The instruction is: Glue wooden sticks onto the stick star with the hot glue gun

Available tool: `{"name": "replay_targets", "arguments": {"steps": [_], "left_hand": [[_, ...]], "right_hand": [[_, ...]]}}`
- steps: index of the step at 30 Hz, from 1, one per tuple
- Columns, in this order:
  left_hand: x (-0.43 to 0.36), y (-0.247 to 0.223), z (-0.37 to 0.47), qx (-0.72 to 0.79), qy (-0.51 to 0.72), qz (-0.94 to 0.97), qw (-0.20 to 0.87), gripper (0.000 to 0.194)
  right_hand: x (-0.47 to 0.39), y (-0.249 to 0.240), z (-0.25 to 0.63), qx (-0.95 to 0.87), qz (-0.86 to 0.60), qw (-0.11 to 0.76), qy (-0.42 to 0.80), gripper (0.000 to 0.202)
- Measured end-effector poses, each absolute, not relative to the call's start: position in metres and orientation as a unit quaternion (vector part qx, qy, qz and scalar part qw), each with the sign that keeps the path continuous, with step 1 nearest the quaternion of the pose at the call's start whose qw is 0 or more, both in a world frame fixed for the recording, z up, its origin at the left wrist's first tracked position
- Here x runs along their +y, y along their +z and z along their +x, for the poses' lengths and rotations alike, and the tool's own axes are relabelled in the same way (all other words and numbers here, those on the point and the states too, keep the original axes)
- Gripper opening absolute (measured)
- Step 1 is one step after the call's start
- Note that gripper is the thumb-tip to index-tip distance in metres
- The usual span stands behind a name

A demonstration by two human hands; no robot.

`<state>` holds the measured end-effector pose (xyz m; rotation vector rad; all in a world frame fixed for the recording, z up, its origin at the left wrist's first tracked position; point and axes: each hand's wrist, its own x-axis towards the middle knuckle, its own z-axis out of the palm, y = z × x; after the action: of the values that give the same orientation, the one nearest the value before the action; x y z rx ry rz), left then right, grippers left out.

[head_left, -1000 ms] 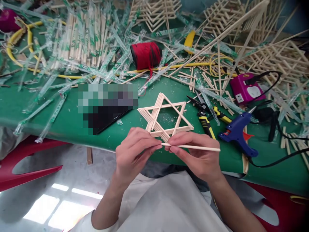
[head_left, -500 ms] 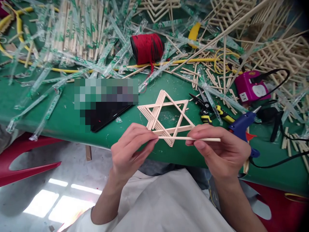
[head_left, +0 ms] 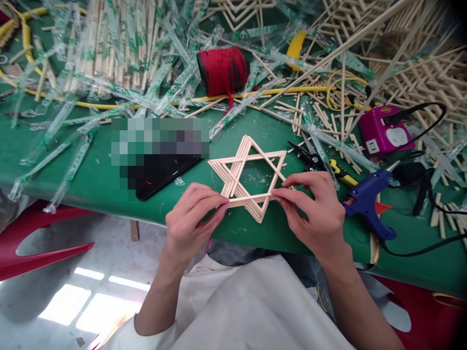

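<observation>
A six-pointed star built of stacked chopsticks lies flat on the green table in front of me. My left hand pinches the left end of a single pale chopstick between thumb and fingers. At its other end my right hand has a similar pinch. This chopstick runs along the star's lower crossbar; whether it rests on the sticks below or hovers just over them, I cannot tell. The fingertips hide both its ends.
To the right lie a blue glue gun, black pliers and a purple power adapter. A black phone, partly pixelated, is left of the star. Behind are a red thread spool, wrapped chopsticks and cut stick pieces.
Both hands have brought the chopstick down and slightly away from me onto the star's lower bar. My right hand has shifted left, its grip now at the stick's right end.
</observation>
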<state>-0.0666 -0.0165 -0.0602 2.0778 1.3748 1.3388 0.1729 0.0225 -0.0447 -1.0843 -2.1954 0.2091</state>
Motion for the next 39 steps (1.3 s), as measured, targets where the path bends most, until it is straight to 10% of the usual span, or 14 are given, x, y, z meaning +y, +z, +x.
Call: {"name": "replay_targets", "arguments": {"steps": [39], "left_hand": [[0.011,-0.071,-0.075,0.429,0.465,0.717,0.293,0.010]], "right_hand": [[0.027,-0.055,0.171,-0.823,-0.435,0.350,0.104,0.023]]}}
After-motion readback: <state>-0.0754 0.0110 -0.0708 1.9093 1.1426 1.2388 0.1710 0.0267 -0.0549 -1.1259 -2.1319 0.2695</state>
